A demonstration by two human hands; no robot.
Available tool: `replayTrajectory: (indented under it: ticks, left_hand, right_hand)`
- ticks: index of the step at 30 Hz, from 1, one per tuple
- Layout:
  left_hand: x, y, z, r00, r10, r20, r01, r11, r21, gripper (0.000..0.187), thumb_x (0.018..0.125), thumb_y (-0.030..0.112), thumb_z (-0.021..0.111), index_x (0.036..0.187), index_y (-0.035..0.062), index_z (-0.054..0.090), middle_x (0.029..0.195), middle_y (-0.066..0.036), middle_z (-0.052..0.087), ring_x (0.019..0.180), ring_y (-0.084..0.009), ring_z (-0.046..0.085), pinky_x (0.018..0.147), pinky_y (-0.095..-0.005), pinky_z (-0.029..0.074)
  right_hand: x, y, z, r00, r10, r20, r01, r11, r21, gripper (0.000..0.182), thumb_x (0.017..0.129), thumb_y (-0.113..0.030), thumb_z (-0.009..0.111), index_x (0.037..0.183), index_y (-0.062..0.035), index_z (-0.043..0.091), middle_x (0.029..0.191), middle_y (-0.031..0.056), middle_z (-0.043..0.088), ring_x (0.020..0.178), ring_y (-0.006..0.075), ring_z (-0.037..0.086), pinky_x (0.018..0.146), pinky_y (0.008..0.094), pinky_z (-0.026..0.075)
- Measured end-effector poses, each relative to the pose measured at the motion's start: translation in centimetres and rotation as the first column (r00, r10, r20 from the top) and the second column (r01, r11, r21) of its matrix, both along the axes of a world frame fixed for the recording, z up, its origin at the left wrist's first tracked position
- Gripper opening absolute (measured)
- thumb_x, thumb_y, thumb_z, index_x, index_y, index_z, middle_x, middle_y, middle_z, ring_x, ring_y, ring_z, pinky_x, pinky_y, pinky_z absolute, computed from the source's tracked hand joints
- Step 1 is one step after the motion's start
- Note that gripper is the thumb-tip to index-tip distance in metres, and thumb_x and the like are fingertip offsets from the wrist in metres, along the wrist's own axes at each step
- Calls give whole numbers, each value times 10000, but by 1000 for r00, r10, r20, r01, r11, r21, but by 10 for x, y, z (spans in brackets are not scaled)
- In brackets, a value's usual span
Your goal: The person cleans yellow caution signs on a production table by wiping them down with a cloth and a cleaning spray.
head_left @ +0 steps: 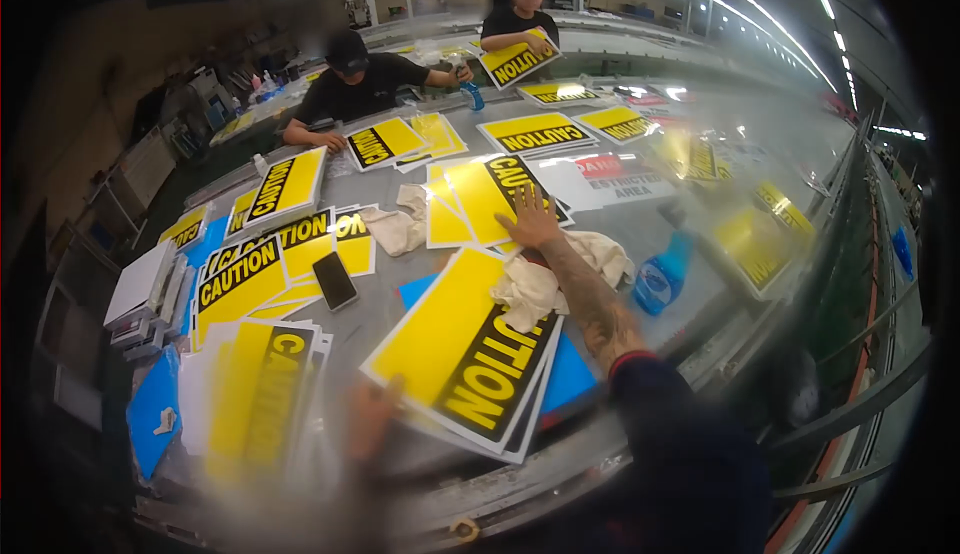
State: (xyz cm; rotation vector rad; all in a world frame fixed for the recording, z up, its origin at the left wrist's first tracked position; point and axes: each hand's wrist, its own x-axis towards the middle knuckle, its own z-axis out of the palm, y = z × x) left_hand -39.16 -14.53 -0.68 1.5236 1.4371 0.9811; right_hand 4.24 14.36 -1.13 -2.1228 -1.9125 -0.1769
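My right hand (pixel 532 220) lies with its fingers spread on a yellow and black CAUTION sign (pixel 478 194) at the middle of the table. My left hand (pixel 375 416) is blurred, at the lower left edge of a larger stack of CAUTION signs (pixel 435 339); its fingers cannot be made out clearly. A crumpled cream cloth (pixel 527 294) rests on that stack, below my right forearm. Another cloth (pixel 597 257) lies beyond the forearm, beside a blue spray bottle (pixel 660 279).
A black phone (pixel 334 281) lies among CAUTION signs (pixel 240 284) on the left. White boxes (pixel 145 289) stand at the left edge. Across the table, one person (pixel 360 84) holds a blue spray bottle (pixel 471 92); another person (pixel 518 22) holds a CAUTION sign (pixel 520 58).
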Motion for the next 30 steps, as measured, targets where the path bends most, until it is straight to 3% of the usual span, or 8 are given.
replayTrajectory:
  ticks: [4,8,12,16,18,23,28,30]
  left_hand:
    - [4,-2,10,1000,-20,14,21,999,-34,354,1064,247,724,1201,-77,682,1025,-159,763,822,-197,761,641,-319,636]
    - [-6,1,-7,999,-42,2,42,996,83,337,1070,234,713,1193,-78,678,1023,-154,754,820,-199,755,632,-320,635]
    - [11,-6,13,981,-7,194,4,1000,15,326,1076,214,693,1223,-75,659,1117,-173,728,891,-214,747,641,-330,633]
    - [-5,-1,-7,990,124,68,-129,989,66,303,1099,179,626,1290,-57,639,1205,-132,692,1063,-215,645,965,-366,502]
    - [-12,6,-14,956,68,284,-59,997,-40,308,1108,162,605,1334,-47,614,1227,-130,687,1121,-215,638,988,-371,495]
    - [-3,-3,-15,948,33,316,-37,999,7,387,1111,127,579,1468,-16,537,1374,-135,671,1174,-223,665,1027,-373,514]
    - [27,-38,28,982,166,95,-166,986,-14,396,1113,126,571,1484,-11,544,1405,-136,657,1294,-220,604,1128,-368,448]
    - [45,-37,23,877,222,426,-231,972,-32,396,1112,73,546,1498,-7,521,1417,-137,646,1308,-228,602,1138,-365,442]
  right_hand:
    - [8,6,12,993,19,-116,-46,971,-236,1014,1042,-804,354,1718,-50,296,1808,185,234,1675,384,203,1306,690,137]
    - [-11,-67,26,841,361,-402,-288,929,232,799,1094,-622,500,1581,12,489,1599,271,536,1509,452,473,1246,554,368]
    - [-30,-186,31,764,587,-267,-620,782,-57,764,1085,-550,553,1569,38,494,1589,309,523,1524,463,454,1273,500,351]
    - [-50,-230,-2,757,647,-88,-639,762,108,693,1050,-449,624,1539,30,513,1637,307,454,1542,448,426,1280,519,338]
    - [-68,-248,7,612,706,-355,-734,675,76,642,1023,-368,668,1508,27,525,1610,307,478,1550,446,419,1279,531,338]
    - [-120,-331,20,167,963,-210,-958,208,196,600,958,-236,706,1489,-1,557,1615,245,502,1537,407,452,1267,535,357]
    - [-53,-217,1,706,658,-262,-633,752,181,561,985,-274,702,1474,-16,607,1457,263,617,1434,442,516,1228,511,388]
    - [-37,-198,13,769,616,-168,-603,787,130,624,1003,-314,685,1558,-56,563,1594,222,557,1539,449,423,1266,524,340]
